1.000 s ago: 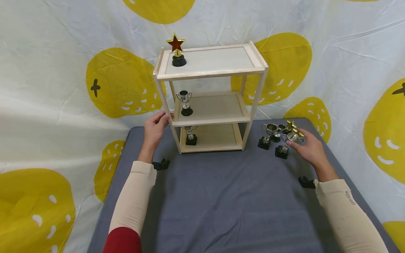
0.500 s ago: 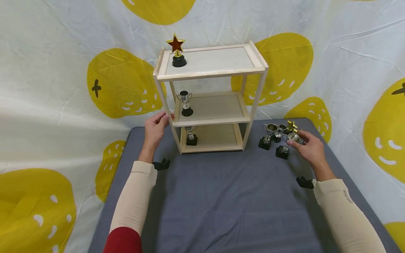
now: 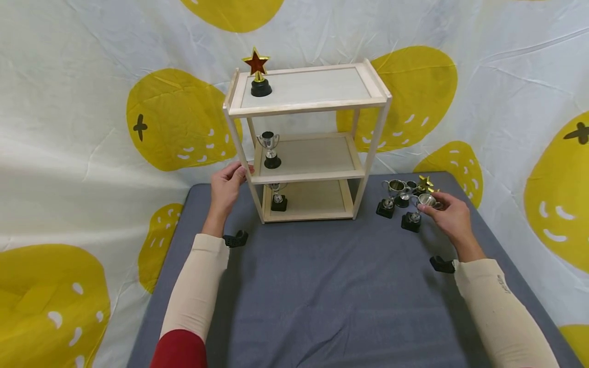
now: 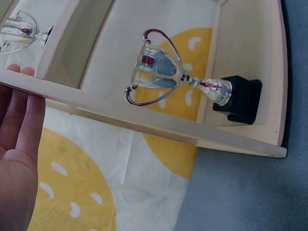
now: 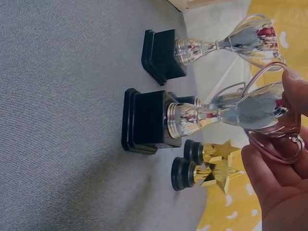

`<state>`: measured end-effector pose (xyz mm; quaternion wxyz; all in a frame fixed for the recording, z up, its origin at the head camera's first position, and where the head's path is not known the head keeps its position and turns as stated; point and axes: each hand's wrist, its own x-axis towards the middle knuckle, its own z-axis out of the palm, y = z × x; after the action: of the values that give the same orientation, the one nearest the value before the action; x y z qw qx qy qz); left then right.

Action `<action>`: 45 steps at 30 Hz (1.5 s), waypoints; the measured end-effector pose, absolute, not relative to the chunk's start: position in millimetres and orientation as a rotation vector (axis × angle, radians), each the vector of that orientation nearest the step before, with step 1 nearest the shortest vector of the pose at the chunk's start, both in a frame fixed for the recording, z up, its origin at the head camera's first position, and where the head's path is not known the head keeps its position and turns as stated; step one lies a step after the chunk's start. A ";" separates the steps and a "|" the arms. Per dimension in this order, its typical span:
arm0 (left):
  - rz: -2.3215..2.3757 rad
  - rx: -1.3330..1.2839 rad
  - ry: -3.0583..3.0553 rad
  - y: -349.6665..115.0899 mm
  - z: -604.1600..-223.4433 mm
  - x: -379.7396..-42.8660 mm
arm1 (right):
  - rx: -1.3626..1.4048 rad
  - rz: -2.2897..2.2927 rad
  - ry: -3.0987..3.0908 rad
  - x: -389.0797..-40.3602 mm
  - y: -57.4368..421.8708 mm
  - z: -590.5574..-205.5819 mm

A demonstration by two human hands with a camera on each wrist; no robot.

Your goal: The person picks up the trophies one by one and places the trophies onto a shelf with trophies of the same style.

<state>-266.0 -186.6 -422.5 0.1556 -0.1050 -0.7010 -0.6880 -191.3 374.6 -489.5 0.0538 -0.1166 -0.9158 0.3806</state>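
My left hand (image 3: 224, 191) grips the left post of a pale wooden three-tier shelf (image 3: 307, 107); in the left wrist view its fingers pass behind the post. With the right hand (image 3: 453, 220) I pinch a silver two-handled trophy cup (image 5: 250, 115) by its bowl. The black square base (image 5: 147, 119) of that cup is at or close to the cloth; contact is unclear. On the shelf's left side stand a red-and-gold star trophy (image 3: 261, 88) on top, a small silver cup (image 3: 271, 153) in the middle and another silver cup (image 4: 161, 72) at the bottom.
Beside the right hand stand another silver cup (image 5: 166, 55) and gold star trophies (image 5: 183, 173), with a smaller silver cup (image 3: 402, 199) partly hidden among them. Grey cloth (image 3: 322, 286) covers the table. A white curtain (image 3: 303, 30) with yellow shapes hangs close behind the shelf.
The fingers of my right hand have drawn in slightly around the silver cup, and its wrist has shifted a little left. My left hand and the shelf keep their places.
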 end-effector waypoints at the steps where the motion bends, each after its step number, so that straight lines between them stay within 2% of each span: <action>1: -1.971 -0.300 -2.005 -186.7 -422.6 -266.3 | -0.357 1.172 -2.776 -191.4 374.8 -490.1; 20: -1.990 -0.287 -1.981 -186.0 -422.5 -266.9 | -0.359 1.131 -2.758 -191.9 373.6 -489.2; 45: -1.996 -0.298 -1.971 -185.6 -423.2 -267.0 | -0.209 1.024 -2.796 -181.5 360.7 -475.7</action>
<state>-267.0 -185.6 -423.2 0.1596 -0.1044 -0.6897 -0.6985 -181.5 360.7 -475.7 0.0780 -0.0697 -0.9338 0.3421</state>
